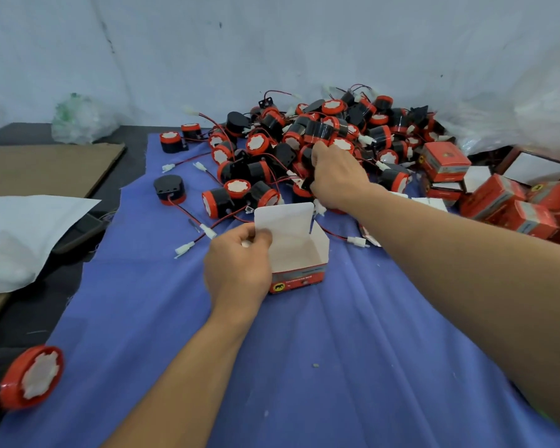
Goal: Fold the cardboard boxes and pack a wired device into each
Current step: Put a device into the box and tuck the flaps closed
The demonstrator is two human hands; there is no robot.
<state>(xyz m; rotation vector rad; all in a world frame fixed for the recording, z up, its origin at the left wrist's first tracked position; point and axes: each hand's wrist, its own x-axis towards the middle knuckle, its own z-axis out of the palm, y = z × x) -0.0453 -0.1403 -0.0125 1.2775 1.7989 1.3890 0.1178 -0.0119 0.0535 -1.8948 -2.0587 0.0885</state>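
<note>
head view: box upright, mouth up, lid flap raised.

Left hand and right hand are bare; both forearms are bare as well, right to the frame's edge; left forearm looks slim, narrowing at the wrist; right forearm swells broad close to the lens; a pale thumbnail shows on the left hand; knuckles ridge the back of the right; finer marks are too blurred to tell.
</note>
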